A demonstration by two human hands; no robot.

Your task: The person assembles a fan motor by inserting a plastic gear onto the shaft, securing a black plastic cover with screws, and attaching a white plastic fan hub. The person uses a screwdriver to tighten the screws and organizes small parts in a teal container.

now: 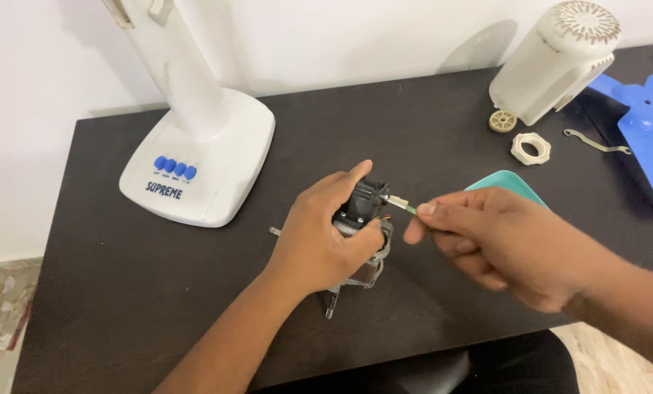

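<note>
Our left hand (326,233) sits at the centre of the frame, forearm rising from the lower left, fingers curled in a firm grasp with the thumb stretched upward. Our right hand (498,241) comes in from the lower right edge, knuckles up, thumb and forefinger pinched together, pointing left toward the other hand.

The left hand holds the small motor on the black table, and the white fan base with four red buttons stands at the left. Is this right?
Not quite: the head view shows the buttons are blue, not red. The left hand does hold the small motor on the black table, with the white fan base left.
</note>
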